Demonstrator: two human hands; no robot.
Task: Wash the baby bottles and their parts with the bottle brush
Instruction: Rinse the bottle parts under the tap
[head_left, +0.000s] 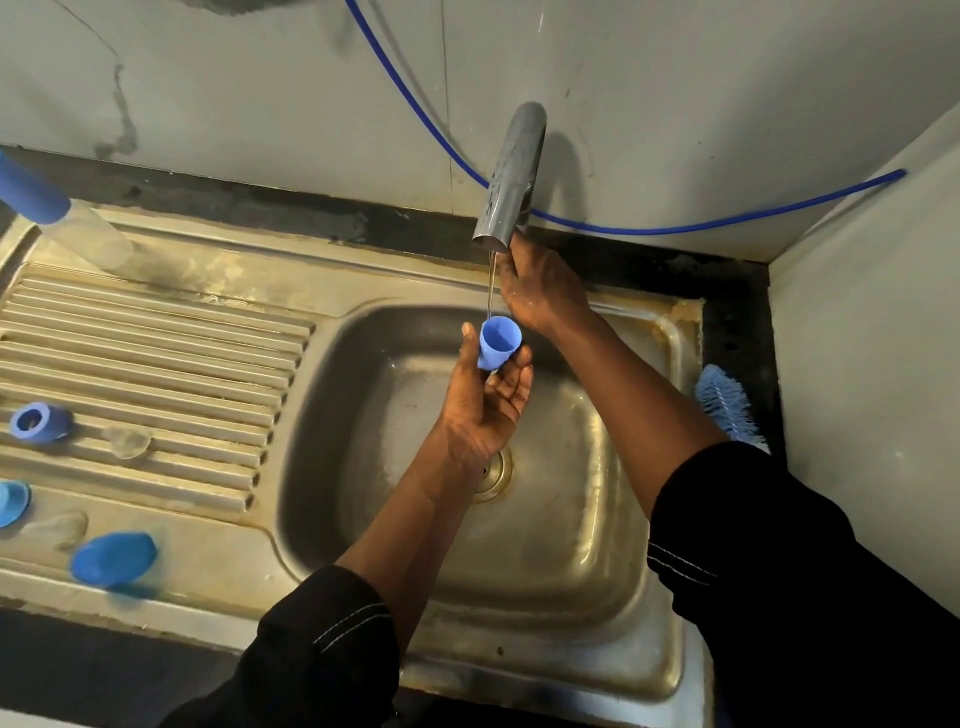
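- Left hand (483, 410) is palm up over the sink basin (571, 545). Its thumb and fingertips pinch a small blue cap (498, 343), open side up.
- A thin water stream (491, 283) from the tap spout (511, 171) falls into the blue cap, directly above the left hand.
- Right hand (543, 291) is just beyond the left hand and to its right, reaching up behind the mouth of the tap spout. The spout hides its fingers, so I cannot tell whether they grip anything.
- Bottle brush (727, 405), blue bristles, lies at the sink's edge to the right of the right forearm, untouched.
- Draining board (156, 332), well left of the left hand, carries a blue ring (39, 423) with a clear teat (127, 441) just beside it. A second blue cap (114, 558), blurred, lies nearer the person.
- Far left, beyond the draining board: a clear tube with a blue top (78, 228), tilted. It is probably a bottle, but the view is poor at the frame edge.
- Blue hose (675, 228) runs along the wall beyond the right hand.
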